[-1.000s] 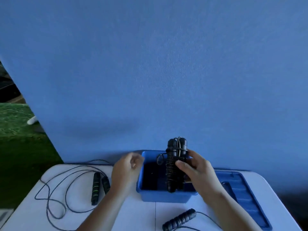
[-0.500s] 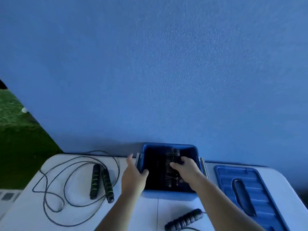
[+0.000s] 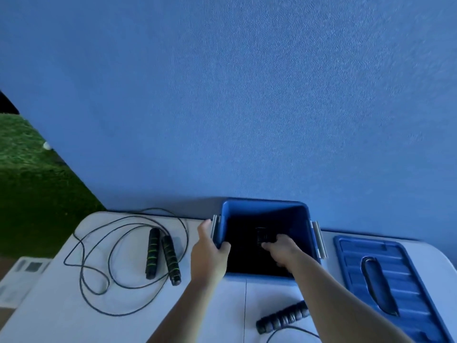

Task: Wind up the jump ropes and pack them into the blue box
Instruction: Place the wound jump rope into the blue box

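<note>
The blue box point(image 3: 265, 204) stands open at the table's back edge. My right hand point(image 3: 280, 248) reaches deep inside it, fingers closed around the wound black jump rope point(image 3: 262, 235), which is dim in the box's shadow. My left hand point(image 3: 210, 253) grips the box's left rim, thumb inside. A loose jump rope with black-and-green handles point(image 3: 160, 253) lies uncoiled on the table to the left. A grey-ribbed black handle point(image 3: 283, 317) of another rope lies near the front, under my right forearm.
The blue lid point(image 3: 395, 288) with a dark handle lies flat to the right of the box. A blue wall stands right behind the white table point(image 3: 61, 318). Green turf shows at far left beyond the table edge.
My right hand has lowered the wound rope from above the box down to its bottom. My left hand moved from beside the box to gripping its left rim.
</note>
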`<action>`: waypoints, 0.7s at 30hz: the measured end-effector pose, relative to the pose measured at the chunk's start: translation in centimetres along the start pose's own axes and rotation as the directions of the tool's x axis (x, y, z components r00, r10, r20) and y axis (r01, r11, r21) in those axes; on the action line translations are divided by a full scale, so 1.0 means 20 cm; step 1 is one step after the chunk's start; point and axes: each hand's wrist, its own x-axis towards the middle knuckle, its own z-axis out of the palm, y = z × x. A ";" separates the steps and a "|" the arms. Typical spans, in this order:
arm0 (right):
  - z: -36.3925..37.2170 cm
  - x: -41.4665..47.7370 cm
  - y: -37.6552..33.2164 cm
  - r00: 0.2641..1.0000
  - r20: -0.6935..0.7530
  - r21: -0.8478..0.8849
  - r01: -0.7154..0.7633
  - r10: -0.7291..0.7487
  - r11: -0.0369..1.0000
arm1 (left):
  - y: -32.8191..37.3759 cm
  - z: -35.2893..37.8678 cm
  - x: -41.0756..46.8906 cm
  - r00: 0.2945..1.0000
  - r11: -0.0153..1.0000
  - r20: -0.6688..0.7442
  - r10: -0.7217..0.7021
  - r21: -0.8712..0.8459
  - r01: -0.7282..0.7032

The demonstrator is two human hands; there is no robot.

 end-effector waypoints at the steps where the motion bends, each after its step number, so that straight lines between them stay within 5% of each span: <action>1: 0.00 -0.01 -0.01 1.000 -0.022 -0.038 0.000 -0.001 0.999 | 0.00 0.00 0.01 1.000 1.000 0.000 -0.004 0.001 0.004; 7: -0.06 -0.12 -0.05 0.993 -0.096 -0.255 0.047 -0.074 0.966 | 0.02 0.01 0.05 0.999 1.000 0.047 0.016 0.016 -0.016; 11: -0.13 -0.20 -0.09 0.982 -0.131 -0.241 0.105 -0.140 0.965 | 0.06 -0.02 0.06 0.995 0.991 0.047 0.089 0.100 -0.094; 21: -0.30 -0.57 0.00 0.849 -0.351 -0.133 0.372 -0.395 0.919 | 0.33 -0.09 -0.17 0.862 0.859 0.001 0.507 0.075 -0.506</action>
